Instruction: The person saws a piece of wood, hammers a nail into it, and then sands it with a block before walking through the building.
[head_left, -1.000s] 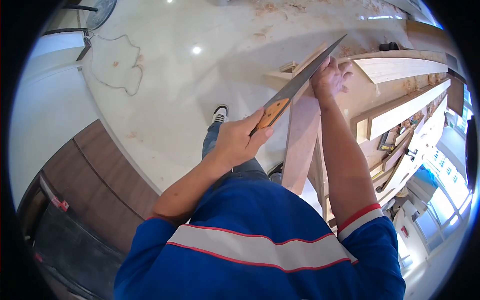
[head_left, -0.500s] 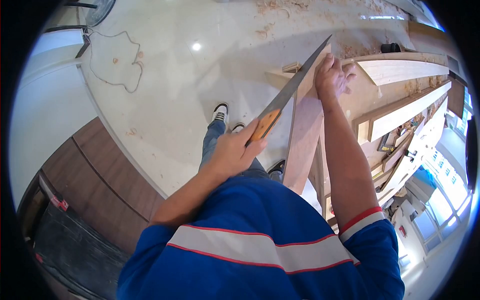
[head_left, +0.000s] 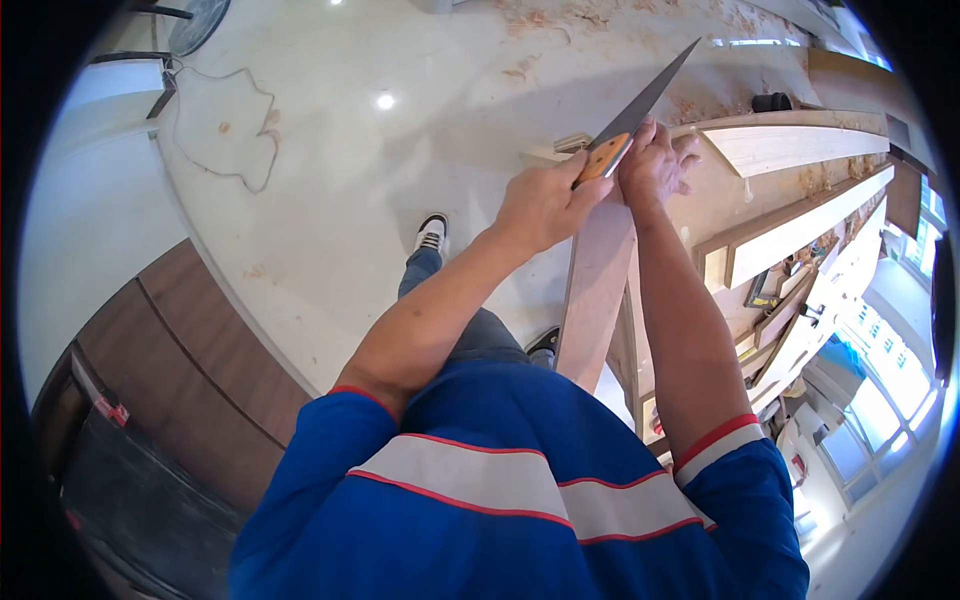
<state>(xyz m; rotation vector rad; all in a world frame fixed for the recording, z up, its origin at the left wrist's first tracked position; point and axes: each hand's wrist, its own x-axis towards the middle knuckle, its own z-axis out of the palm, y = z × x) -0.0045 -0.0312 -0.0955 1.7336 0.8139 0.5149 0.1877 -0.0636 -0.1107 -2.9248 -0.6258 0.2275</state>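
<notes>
A handsaw (head_left: 648,97) with an orange wooden handle is in my left hand (head_left: 548,205), whose fingers are wrapped round the handle. Its dark blade points up and to the right, beyond the far end of a long reddish-brown board (head_left: 595,290). My right hand (head_left: 652,170) rests at that far end, just right of the saw handle, with its fingers spread towards the right. The near hand and blade hide part of the board's end, so whether the teeth touch the wood cannot be made out.
Right of the board stands a workbench (head_left: 705,210) with pale timber pieces (head_left: 800,145) and a black cup (head_left: 772,102). Wood shavings (head_left: 545,20) lie on the floor. A cable (head_left: 270,150) loops at the far left, above brown panels (head_left: 190,340).
My left hand has pushed the saw forward, up and to the right, so its handle is now beside my right hand. My right hand stays at the board's end.
</notes>
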